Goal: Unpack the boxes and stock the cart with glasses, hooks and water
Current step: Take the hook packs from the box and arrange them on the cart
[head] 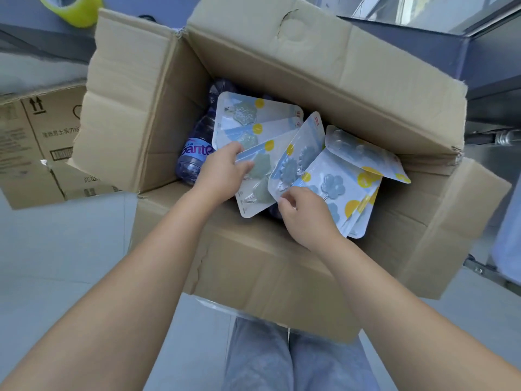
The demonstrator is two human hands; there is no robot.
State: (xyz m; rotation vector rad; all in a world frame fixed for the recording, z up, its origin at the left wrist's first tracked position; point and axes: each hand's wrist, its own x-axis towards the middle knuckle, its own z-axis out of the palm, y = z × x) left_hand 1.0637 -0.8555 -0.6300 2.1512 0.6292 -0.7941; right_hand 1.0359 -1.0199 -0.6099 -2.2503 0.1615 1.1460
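An open cardboard box [282, 266] sits in front of me with its flaps spread. Inside lie several flat hook packs [346, 179], white and blue with yellow dots and flower-shaped hooks. Under them at the left lie water bottles [197, 149] with blue labels. My left hand [222, 170] pinches the edge of one hook pack [258, 167] near the middle of the box. My right hand [304, 213] pinches the lower corner of another hook pack [293, 162] that stands tilted up.
A second printed cardboard box [36, 148] stands on the floor to the left. A yellow-green tape roll [74, 7] lies at the top left. Grey metal frames and a caster [504, 136] are at the right. Pale floor surrounds the box.
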